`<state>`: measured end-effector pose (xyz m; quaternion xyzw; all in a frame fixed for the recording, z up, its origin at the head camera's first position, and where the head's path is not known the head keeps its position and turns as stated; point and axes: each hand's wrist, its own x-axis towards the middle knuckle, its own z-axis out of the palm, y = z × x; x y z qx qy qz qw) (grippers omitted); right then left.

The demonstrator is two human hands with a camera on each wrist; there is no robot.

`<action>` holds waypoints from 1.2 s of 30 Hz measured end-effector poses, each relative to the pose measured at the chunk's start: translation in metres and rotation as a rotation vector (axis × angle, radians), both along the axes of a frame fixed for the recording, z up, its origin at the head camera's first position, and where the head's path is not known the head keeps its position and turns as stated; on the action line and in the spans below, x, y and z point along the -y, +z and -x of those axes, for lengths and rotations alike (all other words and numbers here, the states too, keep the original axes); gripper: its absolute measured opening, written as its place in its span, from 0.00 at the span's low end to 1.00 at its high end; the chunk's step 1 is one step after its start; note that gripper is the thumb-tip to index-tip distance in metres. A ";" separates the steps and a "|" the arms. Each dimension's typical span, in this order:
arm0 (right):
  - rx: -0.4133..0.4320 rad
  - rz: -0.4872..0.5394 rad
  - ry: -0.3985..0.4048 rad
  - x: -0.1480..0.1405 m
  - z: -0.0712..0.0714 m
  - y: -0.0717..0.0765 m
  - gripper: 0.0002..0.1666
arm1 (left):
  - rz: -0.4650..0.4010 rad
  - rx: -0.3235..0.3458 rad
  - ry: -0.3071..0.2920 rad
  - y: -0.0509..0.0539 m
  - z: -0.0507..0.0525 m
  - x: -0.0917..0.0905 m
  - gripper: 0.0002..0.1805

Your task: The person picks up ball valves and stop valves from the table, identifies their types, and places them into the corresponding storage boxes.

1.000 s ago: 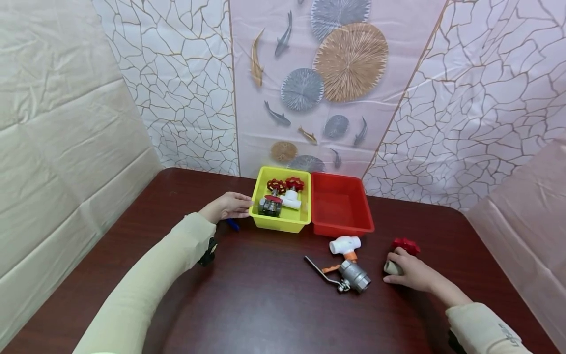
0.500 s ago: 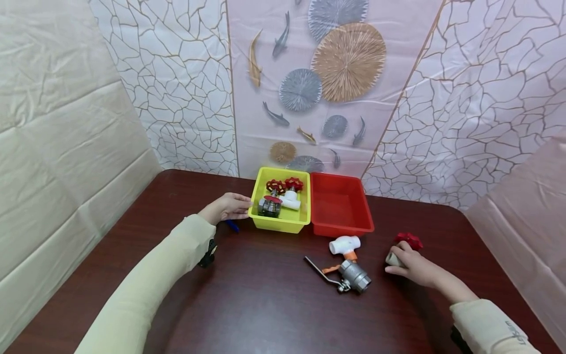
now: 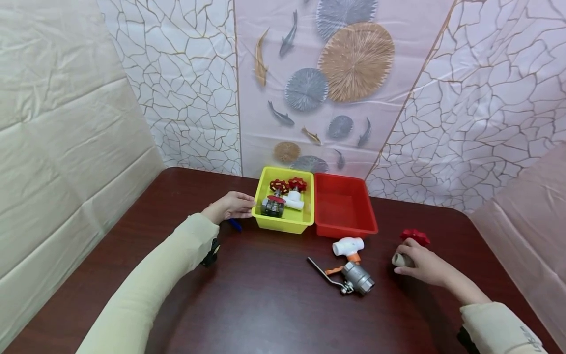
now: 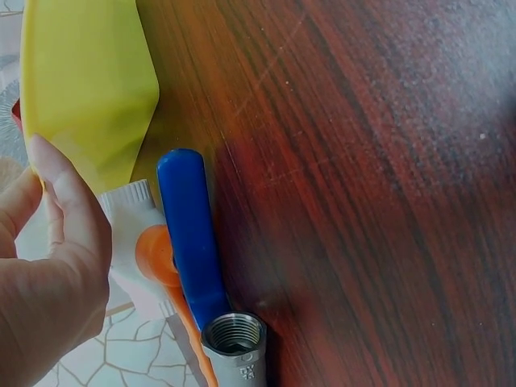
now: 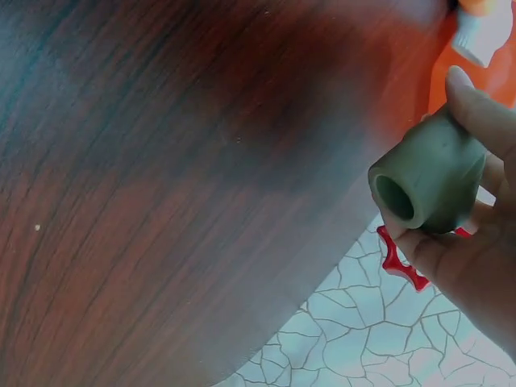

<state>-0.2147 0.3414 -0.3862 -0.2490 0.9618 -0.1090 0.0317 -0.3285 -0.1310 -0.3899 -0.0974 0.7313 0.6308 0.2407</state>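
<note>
At the right of the table, my right hand [image 3: 426, 265] grips a grey-green pipe valve [image 3: 403, 260] whose red handwheel [image 3: 415, 237] shows beyond the fingers. The right wrist view shows the valve's open round end [image 5: 427, 173] and my hand [image 5: 476, 242] wrapped about its body. My left hand [image 3: 232, 205] pinches the left rim of the yellow bin [image 3: 283, 225], thumb and fingers on either side of the edge in the left wrist view. That bin holds several valves, among them a white one [image 3: 294, 200] and a dark metal one [image 3: 272, 207].
The red bin [image 3: 342, 230] stands against the yellow one. In front lie a white valve with orange parts [image 3: 348, 246] and a metal valve with a long lever [image 3: 359, 279]. Beside my left hand are a blue-handled valve [image 4: 192, 234] and a white-and-orange valve [image 4: 129, 234].
My right hand has shifted slightly right and away from me with the grey-green valve, which has tilted a little. The left hand stays at the yellow bin's rim. The head view has shifted slightly.
</note>
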 end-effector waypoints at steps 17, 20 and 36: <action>-0.251 0.018 0.037 -0.001 0.007 0.022 0.19 | 0.016 0.015 0.022 0.005 0.002 -0.002 0.22; -0.313 0.031 0.065 0.000 0.008 0.022 0.18 | 0.014 0.015 0.024 0.006 0.002 -0.002 0.22; -0.358 0.049 0.081 0.018 0.016 0.035 0.15 | 0.008 0.013 0.026 0.006 -0.001 -0.003 0.22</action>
